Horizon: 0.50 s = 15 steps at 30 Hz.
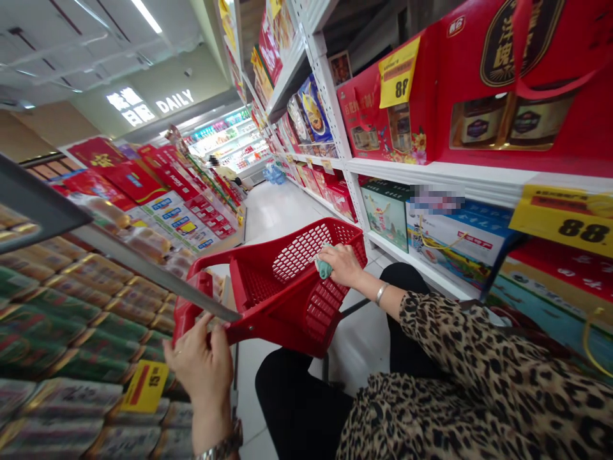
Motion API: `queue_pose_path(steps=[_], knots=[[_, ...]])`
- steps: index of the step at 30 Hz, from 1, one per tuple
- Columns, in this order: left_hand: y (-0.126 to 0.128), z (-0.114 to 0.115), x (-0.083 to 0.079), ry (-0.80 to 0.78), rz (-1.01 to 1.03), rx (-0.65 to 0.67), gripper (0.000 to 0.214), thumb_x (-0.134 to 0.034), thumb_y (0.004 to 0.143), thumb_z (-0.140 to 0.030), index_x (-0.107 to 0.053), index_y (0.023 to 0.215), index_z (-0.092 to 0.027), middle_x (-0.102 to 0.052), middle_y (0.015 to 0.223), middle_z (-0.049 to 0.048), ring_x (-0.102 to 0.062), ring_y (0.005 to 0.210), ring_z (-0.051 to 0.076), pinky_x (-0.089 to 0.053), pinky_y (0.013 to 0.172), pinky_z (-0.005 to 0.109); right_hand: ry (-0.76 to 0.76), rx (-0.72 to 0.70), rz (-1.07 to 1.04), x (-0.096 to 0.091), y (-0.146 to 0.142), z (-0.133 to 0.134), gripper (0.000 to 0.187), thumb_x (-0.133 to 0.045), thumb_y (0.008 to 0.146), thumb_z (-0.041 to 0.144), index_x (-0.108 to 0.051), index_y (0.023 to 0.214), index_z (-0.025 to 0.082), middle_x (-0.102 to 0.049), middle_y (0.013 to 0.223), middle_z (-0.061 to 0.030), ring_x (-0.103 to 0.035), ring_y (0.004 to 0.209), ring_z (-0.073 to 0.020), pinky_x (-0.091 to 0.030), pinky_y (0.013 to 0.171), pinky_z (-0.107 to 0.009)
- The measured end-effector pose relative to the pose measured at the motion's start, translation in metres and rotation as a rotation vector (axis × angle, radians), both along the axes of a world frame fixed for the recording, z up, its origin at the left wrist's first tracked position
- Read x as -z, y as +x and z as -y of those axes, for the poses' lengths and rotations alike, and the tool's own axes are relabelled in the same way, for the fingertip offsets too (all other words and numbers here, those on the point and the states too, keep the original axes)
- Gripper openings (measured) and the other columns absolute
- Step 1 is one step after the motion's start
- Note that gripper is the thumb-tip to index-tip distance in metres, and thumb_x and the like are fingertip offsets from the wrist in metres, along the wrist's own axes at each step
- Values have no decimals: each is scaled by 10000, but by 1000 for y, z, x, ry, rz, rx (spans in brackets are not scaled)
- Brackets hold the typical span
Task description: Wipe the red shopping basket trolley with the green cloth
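Note:
A red plastic shopping basket [282,287] with mesh sides hangs tilted in front of me, above the white floor. My left hand [198,367] is at the basket's near end, its fingers closed around the red frame just below a long grey metal shelf rail [153,271]. My right hand [340,265] rests on the basket's far rim and pinches a small teal cloth [324,268] against it. A watch sits on my left wrist, a silver bangle on my right. Both sleeves show a leopard print.
Shelves of packaged goods with yellow price tags [145,386] fill the left. White shelving [402,185] with red gift boxes [522,83] runs along the right. Farther down the aisle stand lit refrigerated cases [225,140] under a DAILY sign [175,101].

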State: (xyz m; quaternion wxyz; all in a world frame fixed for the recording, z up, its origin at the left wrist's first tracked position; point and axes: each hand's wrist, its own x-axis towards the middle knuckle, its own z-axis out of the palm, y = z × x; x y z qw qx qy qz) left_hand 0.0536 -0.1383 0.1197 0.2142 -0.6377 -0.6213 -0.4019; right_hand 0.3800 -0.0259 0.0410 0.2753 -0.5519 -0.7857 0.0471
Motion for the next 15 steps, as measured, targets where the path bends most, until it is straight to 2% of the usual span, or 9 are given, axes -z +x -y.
queue_pose_path(steps=[4,8,15], knots=[[-5,-9,5,-26,-149,34,301,-507,940,-431,-742,893,-248,-762,867,90,-648,885,288,-307,1155,589,-22,34,17,6,12,-10,502,-565,888,80,-696,1318,303,-630,1440,-75,-534,1154,-305,-383,911,-449],[-2,-11,6,-42,-248,72,339,-548,923,-515,-725,951,-226,-762,922,110,-652,912,304,-323,1131,547,-46,68,52,7,24,-22,496,-547,918,105,-670,1361,291,-605,1486,-80,-524,1188,-316,-374,913,-452],[9,-16,7,-25,-268,29,344,-603,867,-570,-684,895,-237,-726,840,83,-630,862,301,-335,1079,520,-69,141,85,2,50,-45,398,-566,955,123,-697,1301,269,-650,1408,-99,-576,1191,-316,-430,956,-476]])
